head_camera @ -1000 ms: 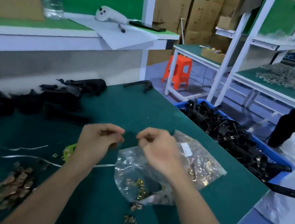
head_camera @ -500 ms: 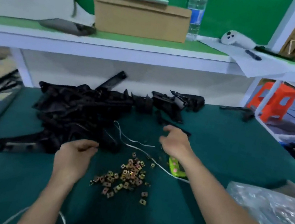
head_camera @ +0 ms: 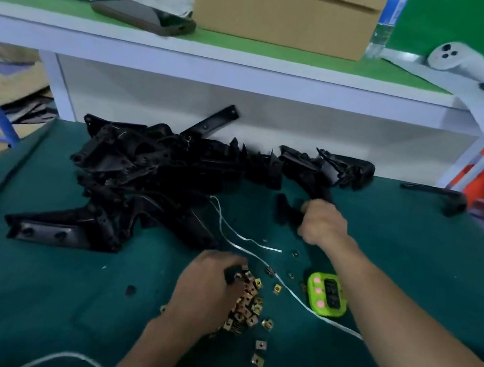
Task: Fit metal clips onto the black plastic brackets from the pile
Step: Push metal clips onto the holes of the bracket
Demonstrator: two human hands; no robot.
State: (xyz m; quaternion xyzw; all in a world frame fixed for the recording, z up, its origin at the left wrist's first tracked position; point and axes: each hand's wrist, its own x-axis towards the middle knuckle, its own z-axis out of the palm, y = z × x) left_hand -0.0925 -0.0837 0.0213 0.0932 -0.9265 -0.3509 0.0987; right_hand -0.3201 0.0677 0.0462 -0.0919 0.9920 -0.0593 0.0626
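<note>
A big pile of black plastic brackets (head_camera: 151, 174) lies across the back of the green table (head_camera: 414, 262). My right hand (head_camera: 322, 225) grips one black bracket (head_camera: 285, 212) at the pile's right end. A heap of small brass-coloured metal clips (head_camera: 247, 309) sits in the near middle. My left hand (head_camera: 207, 290) rests on the heap's left side with fingers curled among the clips; whether it holds one is hidden.
A lime-green timer (head_camera: 326, 293) lies right of the clips, with a thin white cord (head_camera: 237, 240) running past it. One loose bracket (head_camera: 439, 195) sits at the far right. The shelf behind carries a cardboard box (head_camera: 281, 6), a phone (head_camera: 144, 17) and a white controller (head_camera: 463, 60).
The view came nearer to the pile. My right hand reached forward and closed on a bracket. My left hand moved right onto the clip heap.
</note>
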